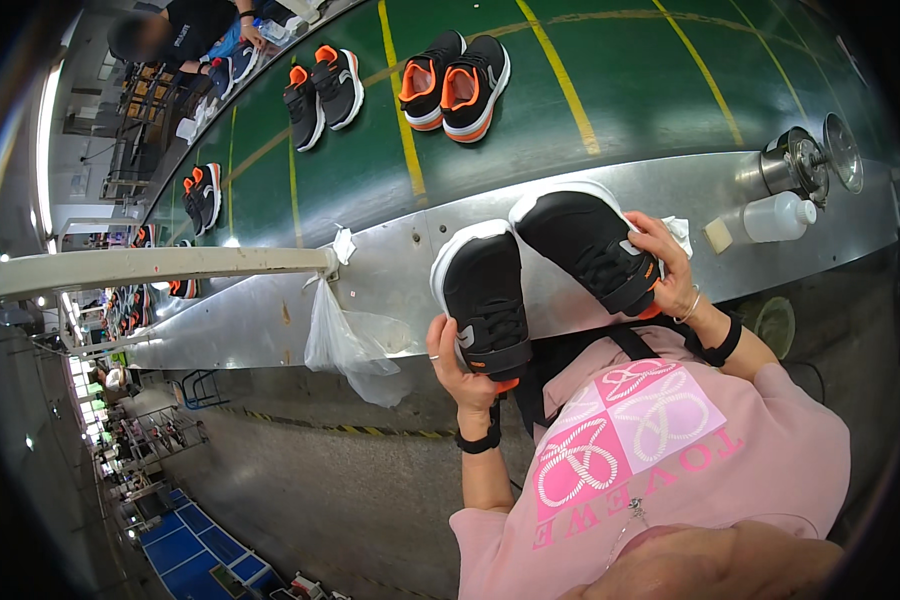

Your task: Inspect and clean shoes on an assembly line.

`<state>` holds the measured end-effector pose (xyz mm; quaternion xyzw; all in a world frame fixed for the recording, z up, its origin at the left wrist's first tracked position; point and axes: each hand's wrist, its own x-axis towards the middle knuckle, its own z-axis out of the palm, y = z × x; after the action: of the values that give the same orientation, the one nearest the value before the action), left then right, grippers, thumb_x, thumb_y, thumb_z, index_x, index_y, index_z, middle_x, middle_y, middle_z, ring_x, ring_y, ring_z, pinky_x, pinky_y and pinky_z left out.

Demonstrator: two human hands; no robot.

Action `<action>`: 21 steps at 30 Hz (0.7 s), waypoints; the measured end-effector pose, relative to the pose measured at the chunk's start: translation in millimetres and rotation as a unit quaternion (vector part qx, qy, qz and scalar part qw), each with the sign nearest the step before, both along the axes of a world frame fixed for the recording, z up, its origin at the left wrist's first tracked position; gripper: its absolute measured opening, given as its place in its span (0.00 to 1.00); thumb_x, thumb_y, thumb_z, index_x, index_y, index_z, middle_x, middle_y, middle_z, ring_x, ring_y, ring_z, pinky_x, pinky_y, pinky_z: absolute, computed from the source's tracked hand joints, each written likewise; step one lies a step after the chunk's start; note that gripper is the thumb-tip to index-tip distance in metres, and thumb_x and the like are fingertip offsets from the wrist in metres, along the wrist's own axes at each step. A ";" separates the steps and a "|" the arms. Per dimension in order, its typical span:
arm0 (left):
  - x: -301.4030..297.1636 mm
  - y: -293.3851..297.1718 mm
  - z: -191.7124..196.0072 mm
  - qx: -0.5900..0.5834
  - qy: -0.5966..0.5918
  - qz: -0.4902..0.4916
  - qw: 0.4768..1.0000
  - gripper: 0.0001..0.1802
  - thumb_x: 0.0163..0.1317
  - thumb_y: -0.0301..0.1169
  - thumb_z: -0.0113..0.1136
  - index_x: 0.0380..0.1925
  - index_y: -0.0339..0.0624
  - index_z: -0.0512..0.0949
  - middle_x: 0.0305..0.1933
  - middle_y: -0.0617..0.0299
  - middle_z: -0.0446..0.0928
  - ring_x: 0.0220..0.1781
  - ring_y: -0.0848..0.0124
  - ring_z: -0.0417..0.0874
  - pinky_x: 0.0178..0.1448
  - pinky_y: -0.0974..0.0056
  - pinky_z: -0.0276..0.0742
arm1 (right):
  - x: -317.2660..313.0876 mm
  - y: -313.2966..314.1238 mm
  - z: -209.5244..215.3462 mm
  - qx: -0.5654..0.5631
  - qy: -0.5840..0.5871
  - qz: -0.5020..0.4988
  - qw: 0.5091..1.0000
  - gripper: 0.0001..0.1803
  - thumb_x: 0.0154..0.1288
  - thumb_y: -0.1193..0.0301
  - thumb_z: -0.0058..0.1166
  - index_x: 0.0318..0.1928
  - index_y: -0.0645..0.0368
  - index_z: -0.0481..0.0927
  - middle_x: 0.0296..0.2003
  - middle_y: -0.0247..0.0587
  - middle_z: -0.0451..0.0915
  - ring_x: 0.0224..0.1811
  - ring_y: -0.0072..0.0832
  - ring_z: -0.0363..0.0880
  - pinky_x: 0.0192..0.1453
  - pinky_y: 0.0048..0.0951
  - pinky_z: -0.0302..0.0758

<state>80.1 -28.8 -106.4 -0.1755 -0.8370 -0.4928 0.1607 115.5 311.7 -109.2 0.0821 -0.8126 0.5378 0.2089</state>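
I hold a pair of black sneakers with white soles and orange lining, one in each hand, toes pointing away from me. My left hand (457, 365) is closed round the heel end of the left sneaker (485, 290). The heel end of the right sneaker (582, 240) is gripped by my right hand (668, 265). Both sneakers are over the metal ledge (390, 270), their toes close together. Black laces and a strap cross each upper. My palms are partly hidden behind the shoes.
Beyond the ledge, a green conveyor belt (630, 90) with yellow lines carries several sneaker pairs, one pair (460, 85) near. At right stand a white bottle (778, 217), a metal pot (795, 165) and a sponge block (717, 235). A plastic bag (335, 340) hangs from a rail (160, 270). Another person (200, 30) works far left.
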 end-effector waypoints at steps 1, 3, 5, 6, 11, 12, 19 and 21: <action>1.0 1.9 2.8 -0.001 0.001 0.005 1.000 0.37 0.52 0.32 0.68 0.64 0.36 0.70 0.64 0.48 0.71 0.65 0.54 0.73 0.68 0.56 0.65 | -0.5 -1.1 1.0 0.000 -0.001 0.000 1.000 0.31 0.50 0.78 0.57 0.59 0.55 0.77 0.63 0.57 0.73 0.62 0.51 0.74 0.69 0.42 0.66; 1.8 3.2 2.3 -0.002 0.002 0.011 1.000 0.36 0.52 0.32 0.67 0.63 0.36 0.71 0.64 0.48 0.71 0.65 0.54 0.73 0.69 0.55 0.65 | -1.0 -2.5 2.2 0.013 0.012 -0.005 1.000 0.32 0.48 0.80 0.57 0.59 0.54 0.77 0.63 0.58 0.73 0.61 0.52 0.74 0.68 0.44 0.66; 1.6 3.7 -0.7 -0.006 0.011 0.024 1.000 0.35 0.52 0.30 0.66 0.62 0.36 0.71 0.64 0.48 0.71 0.65 0.53 0.73 0.69 0.55 0.65 | -0.6 -3.2 -0.2 0.018 0.014 -0.012 1.000 0.32 0.48 0.79 0.58 0.59 0.54 0.77 0.63 0.57 0.72 0.61 0.52 0.73 0.68 0.44 0.66; 1.6 4.5 -1.4 -0.006 0.011 0.024 1.000 0.35 0.52 0.30 0.66 0.62 0.36 0.71 0.64 0.48 0.71 0.65 0.53 0.73 0.69 0.55 0.65 | -0.3 -3.4 -1.1 0.024 0.016 -0.019 0.999 0.32 0.47 0.78 0.58 0.58 0.54 0.78 0.64 0.57 0.72 0.61 0.52 0.73 0.68 0.44 0.65; -0.6 17.6 -0.1 -0.031 0.020 0.060 0.997 0.37 0.42 0.22 0.63 0.60 0.37 0.74 0.61 0.45 0.71 0.61 0.47 0.74 0.67 0.51 0.68 | 1.4 -9.4 -2.5 0.071 0.017 -0.069 0.995 0.33 0.44 0.76 0.61 0.57 0.51 0.80 0.64 0.55 0.72 0.61 0.53 0.70 0.68 0.46 0.64; -1.7 21.3 -0.1 -0.031 0.018 0.060 0.998 0.37 0.42 0.22 0.63 0.60 0.37 0.74 0.61 0.45 0.71 0.61 0.47 0.74 0.67 0.51 0.68 | 1.0 -12.0 -2.0 0.088 0.016 -0.088 0.992 0.33 0.43 0.75 0.62 0.57 0.50 0.80 0.63 0.54 0.71 0.61 0.52 0.70 0.67 0.46 0.64; -10.7 50.2 -1.7 -0.256 -0.065 0.032 0.964 0.38 0.51 0.32 0.72 0.65 0.46 0.72 0.65 0.42 0.64 0.63 0.43 0.70 0.65 0.46 0.67 | -16.6 -32.9 4.5 0.295 -0.068 -0.059 0.951 0.34 0.49 0.65 0.69 0.61 0.44 0.78 0.64 0.54 0.69 0.60 0.53 0.69 0.65 0.49 0.64; -12.5 53.8 1.7 -0.154 -0.110 -0.008 0.982 0.33 0.60 0.35 0.69 0.65 0.45 0.72 0.64 0.42 0.68 0.63 0.44 0.72 0.64 0.50 0.70 | -20.5 -37.2 5.3 0.289 -0.071 -0.046 0.953 0.32 0.53 0.65 0.67 0.61 0.46 0.77 0.62 0.54 0.70 0.60 0.52 0.70 0.64 0.48 0.65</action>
<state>67.6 24.9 -104.7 -0.1500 -0.9138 -0.3759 0.0347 95.0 274.6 -103.9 0.0632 -0.9491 0.2739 0.1420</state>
